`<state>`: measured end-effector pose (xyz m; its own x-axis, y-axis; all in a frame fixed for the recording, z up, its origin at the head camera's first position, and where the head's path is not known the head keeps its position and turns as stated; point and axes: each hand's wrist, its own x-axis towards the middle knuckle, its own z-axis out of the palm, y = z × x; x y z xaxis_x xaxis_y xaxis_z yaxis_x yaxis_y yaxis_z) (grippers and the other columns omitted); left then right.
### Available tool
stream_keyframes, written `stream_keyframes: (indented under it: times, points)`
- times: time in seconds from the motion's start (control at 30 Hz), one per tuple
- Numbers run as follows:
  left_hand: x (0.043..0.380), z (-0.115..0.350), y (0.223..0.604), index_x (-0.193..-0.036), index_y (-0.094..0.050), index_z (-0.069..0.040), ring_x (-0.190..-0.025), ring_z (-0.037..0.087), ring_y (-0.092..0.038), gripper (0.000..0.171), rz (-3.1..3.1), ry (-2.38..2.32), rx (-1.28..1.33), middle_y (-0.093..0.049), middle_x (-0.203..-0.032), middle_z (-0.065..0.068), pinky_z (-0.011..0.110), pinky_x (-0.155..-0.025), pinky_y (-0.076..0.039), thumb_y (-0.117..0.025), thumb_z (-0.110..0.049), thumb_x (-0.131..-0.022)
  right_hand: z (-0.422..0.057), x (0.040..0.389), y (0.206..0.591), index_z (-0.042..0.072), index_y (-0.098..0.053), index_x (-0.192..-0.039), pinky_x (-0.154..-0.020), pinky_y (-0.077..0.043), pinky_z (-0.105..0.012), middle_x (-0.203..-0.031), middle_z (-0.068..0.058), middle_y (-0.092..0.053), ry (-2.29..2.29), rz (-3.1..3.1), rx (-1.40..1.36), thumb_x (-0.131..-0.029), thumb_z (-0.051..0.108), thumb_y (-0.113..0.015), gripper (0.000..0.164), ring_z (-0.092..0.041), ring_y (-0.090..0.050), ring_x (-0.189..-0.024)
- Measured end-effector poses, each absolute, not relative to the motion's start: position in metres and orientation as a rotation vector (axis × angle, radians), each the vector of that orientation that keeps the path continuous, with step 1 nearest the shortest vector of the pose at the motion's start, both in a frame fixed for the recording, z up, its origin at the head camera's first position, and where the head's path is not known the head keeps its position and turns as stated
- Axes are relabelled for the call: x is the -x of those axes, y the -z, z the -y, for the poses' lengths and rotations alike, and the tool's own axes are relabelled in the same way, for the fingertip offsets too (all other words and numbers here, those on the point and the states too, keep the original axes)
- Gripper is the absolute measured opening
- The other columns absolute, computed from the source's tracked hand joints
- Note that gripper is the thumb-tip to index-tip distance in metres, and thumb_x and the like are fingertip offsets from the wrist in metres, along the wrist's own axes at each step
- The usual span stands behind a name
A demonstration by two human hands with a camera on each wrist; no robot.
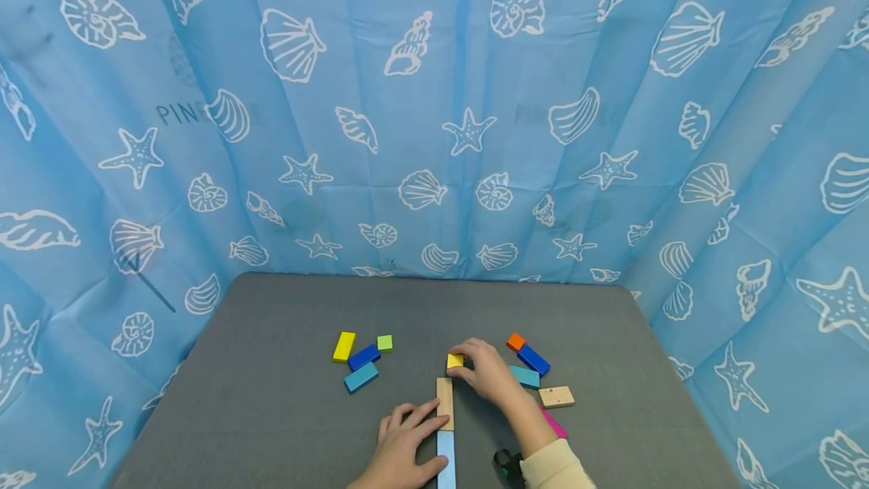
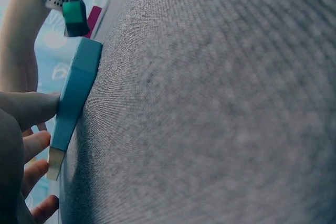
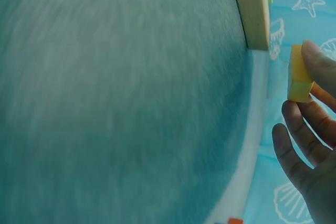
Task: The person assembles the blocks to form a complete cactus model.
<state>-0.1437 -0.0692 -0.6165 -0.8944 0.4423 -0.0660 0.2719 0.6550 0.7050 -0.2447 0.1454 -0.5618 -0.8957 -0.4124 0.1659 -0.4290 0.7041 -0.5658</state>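
On the grey table the right hand pinches one small yellow block between curled fingertips, holding it at twelve o'clock from the far end of a plain wooden block and just short of touching it; the right wrist view shows a narrow gap between the two. The left hand lies flat with fingers nearly straight, holding nothing, the fingers resting against the wooden block and the thumb against a light blue block, which continues the line at six o'clock from the wooden one, end to end. So the line has two pieces, with the yellow cube at its head. At ten o'clock from the hands sits a group of four blocks: one long yellow block, one dark blue block, one teal block and one small green block. At two o'clock from the right hand lie one small orange block and a second dark blue bar; just beside the wrist are a second teal bar, a second wooden piece and one pink block, partly hidden by the cream sleeve. A blue curtain printed with shells and starfish surrounds the table.
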Motion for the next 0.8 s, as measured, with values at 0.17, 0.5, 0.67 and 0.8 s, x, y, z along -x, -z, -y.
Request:
stream_keyframes:
  times: [0.17,0.5,0.67,0.8]
  points:
    - [0.143,0.071,0.617,-0.143,-0.054,-0.043,-0.125,0.030,-0.039,0.053,-2.666,-1.078,-0.618,-0.043,-0.157,-0.009,0.058,-0.090,-0.034,-0.055,-0.064,-0.095,-0.136,0.249,0.568,0.008,-0.073,-0.119,-0.093,-0.053,-0.050,-0.115,-0.007,-0.070,-1.031,2.914,-0.723,-0.092,0.025,-0.075,0.032,-0.026,-0.064,-0.104]
    - [0.144,0.070,0.616,-0.142,-0.053,-0.047,-0.127,0.029,-0.038,0.053,-2.633,-1.072,-0.577,-0.041,-0.158,-0.014,0.060,-0.093,-0.032,-0.056,-0.067,-0.093,-0.128,0.251,0.573,0.011,-0.073,-0.118,-0.088,-0.053,-0.045,-0.112,-0.004,-0.069,-1.041,3.002,-0.707,-0.092,0.026,-0.075,0.031,-0.019,-0.060,-0.097]
    - [0.144,0.070,0.614,-0.141,-0.054,-0.046,-0.127,0.029,-0.037,0.053,-2.640,-1.064,-0.569,-0.041,-0.157,-0.014,0.059,-0.092,-0.033,-0.056,-0.067,-0.093,-0.129,0.251,0.573,0.009,-0.073,-0.116,-0.086,-0.054,-0.043,-0.110,-0.004,-0.069,-1.032,3.024,-0.714,-0.092,0.025,-0.075,0.029,-0.018,-0.059,-0.094]
    - [0.144,0.070,0.615,-0.141,-0.054,-0.046,-0.127,0.029,-0.037,0.052,-2.646,-1.066,-0.571,-0.041,-0.157,-0.014,0.059,-0.092,-0.033,-0.057,-0.066,-0.093,-0.129,0.252,0.573,0.009,-0.073,-0.117,-0.086,-0.054,-0.043,-0.110,-0.005,-0.069,-1.030,3.032,-0.729,-0.093,0.026,-0.075,0.030,-0.018,-0.059,-0.094]
